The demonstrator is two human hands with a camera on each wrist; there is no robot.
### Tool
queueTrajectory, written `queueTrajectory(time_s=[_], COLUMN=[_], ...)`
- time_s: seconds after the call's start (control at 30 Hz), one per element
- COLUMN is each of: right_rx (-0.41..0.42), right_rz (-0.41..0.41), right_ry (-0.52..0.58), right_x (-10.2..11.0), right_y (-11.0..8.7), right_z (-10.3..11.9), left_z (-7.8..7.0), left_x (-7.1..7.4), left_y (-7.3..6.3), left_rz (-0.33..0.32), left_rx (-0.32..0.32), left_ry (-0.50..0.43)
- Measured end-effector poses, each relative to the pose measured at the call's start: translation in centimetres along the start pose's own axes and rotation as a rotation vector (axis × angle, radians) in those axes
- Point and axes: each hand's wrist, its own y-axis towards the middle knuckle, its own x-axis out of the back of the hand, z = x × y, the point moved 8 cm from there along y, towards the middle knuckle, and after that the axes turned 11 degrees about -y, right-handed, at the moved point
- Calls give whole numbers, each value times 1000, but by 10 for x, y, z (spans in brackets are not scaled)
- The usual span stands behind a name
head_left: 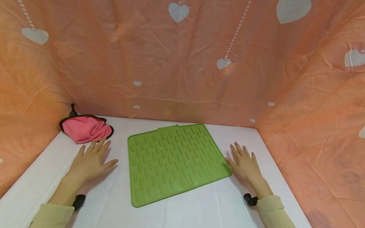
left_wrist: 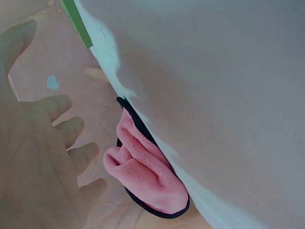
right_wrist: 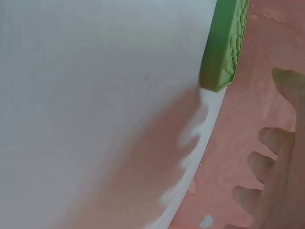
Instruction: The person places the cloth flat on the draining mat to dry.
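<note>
A green mat [head_left: 176,161] with rows of raised oval ridges and a tab on its far edge lies at a slant on the white table. My left hand [head_left: 89,163] hovers palm down to its left, fingers spread, holding nothing. Just beyond those fingertips is a crumpled pink cloth [head_left: 86,128] with black edging and a black loop; the left wrist view shows its fuzzy folds [left_wrist: 147,176]. At the mat's right corner, my right hand [head_left: 244,164] is spread over the table, its thumb overlapping the mat's edge in the head view. In the right wrist view the mat's raised rim [right_wrist: 219,62] shows beyond the thumb.
Orange curtains [head_left: 176,72] with pale hearts enclose the white table [head_left: 199,205] at the back and both sides. Each wrist carries a black camera, one on the left [head_left: 79,202] and one on the right [head_left: 251,200].
</note>
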Motion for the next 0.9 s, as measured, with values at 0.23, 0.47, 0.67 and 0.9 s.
queueTrajectory(time_s=[0.23,0.47,0.67,0.9], right_rx=[34,98,149,193], right_rz=[-25,-45,-42,-16], right_ry=[32,43,42,72], right_x=[5,9,4,0], right_y=[-3,-6,-9,-13], right_z=[12,30,43,56], left_z=[4,13,25,46], left_x=[8,23,33,38], left_y=[4,13,23,36], left_rz=[-19,-99,-139,-126], left_rx=[-12,-58,-67,-49], left_ry=[9,15,5,22])
